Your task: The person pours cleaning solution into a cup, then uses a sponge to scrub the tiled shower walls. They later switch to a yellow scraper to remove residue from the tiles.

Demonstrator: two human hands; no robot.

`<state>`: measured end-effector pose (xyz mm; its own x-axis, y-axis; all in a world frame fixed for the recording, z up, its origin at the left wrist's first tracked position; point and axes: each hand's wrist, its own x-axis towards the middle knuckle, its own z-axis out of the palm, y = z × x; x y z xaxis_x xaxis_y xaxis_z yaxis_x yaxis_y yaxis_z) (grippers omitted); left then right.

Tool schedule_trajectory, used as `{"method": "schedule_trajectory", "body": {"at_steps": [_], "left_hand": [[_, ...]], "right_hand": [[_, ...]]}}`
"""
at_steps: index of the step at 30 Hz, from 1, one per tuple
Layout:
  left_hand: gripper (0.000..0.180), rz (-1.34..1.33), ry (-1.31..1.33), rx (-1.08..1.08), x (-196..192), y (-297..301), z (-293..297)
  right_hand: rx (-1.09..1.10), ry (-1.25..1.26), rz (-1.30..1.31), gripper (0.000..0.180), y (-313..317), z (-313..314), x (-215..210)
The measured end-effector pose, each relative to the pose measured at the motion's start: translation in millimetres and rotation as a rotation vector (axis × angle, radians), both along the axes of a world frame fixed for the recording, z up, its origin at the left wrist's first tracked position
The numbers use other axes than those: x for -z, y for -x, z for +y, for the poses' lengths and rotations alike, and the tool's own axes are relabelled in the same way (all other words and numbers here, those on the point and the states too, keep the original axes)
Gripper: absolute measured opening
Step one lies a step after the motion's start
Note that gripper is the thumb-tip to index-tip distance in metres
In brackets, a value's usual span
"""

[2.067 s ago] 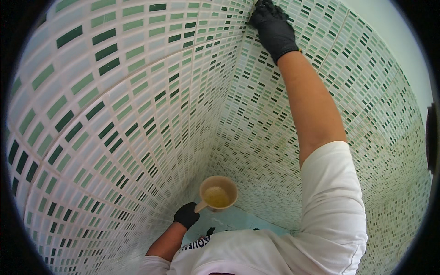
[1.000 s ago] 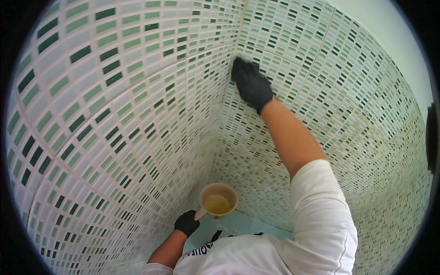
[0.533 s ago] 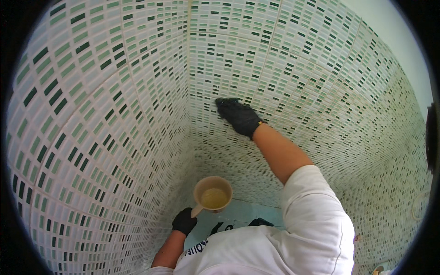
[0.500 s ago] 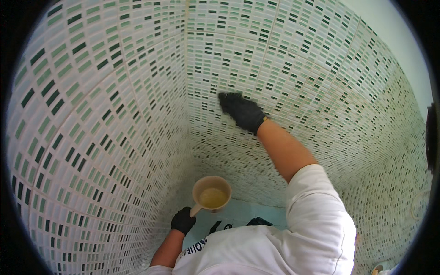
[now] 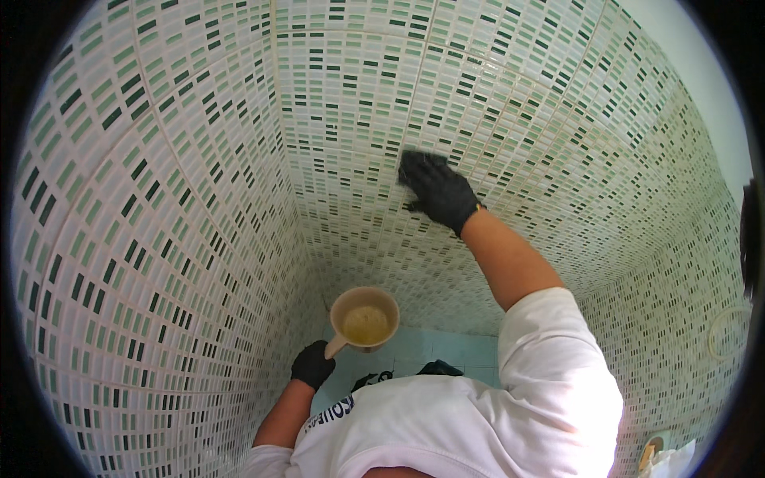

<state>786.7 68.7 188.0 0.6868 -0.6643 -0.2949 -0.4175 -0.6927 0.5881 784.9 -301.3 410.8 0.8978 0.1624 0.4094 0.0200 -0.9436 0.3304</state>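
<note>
My right hand point(image 5: 442, 195), in a black glove, presses a dark scouring pad point(image 5: 416, 163) flat against the tiled wall point(image 5: 374, 103) ahead. The pad is slightly blurred, and its edges merge with the glove. My left hand point(image 5: 312, 365), also black-gloved, is closed around the handle of a beige dipper point(image 5: 390, 312) at lower centre. Yellowish, cloudy liquid point(image 5: 365, 325) covers the dipper's bottom. The dipper hangs apart from the walls, its mouth facing up.
Another tiled wall point(image 5: 159, 239) meets the far one in a corner at left. Pale blue floor tiles point(image 5: 422, 344) show below, with dark objects point(image 5: 438, 368) beside my shirt. At lower right, a recessed holder point(image 5: 655, 448) sits near a white crumpled item point(image 5: 673, 462).
My right hand and the pad have shifted right along the wall. The dipper appears slightly higher in view, still in my left hand. The whole view has turned a little.
</note>
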Motion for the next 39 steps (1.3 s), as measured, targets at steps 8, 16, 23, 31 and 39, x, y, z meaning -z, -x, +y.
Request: {"method": "schedule_trajectory", "body": {"at_steps": [8, 16, 23, 31, 39], "left_hand": [[0.031, 0.01, -0.065, 0.025, -4, -1, -8], [0.029, 0.031, 0.004, 0.09, -2, 2, -25], [0.024, -0.018, 0.004, 0.171, -8, -3, -32], [0.023, 0.006, -0.048, 0.239, -16, 5, -54], [0.03, -0.026, -0.045, 0.321, -14, -4, -66]], "right_hand": [[0.006, 0.28, -0.593, 0.079, 0, -32, -160], [0.163, -0.021, -0.123, 0.081, 22, -22, -51], [0.194, -0.089, -0.151, 0.072, 50, -61, -47], [0.232, 0.229, -0.687, 0.083, 65, -84, -140], [0.453, -0.022, -0.264, 0.082, 116, -93, 33]]}}
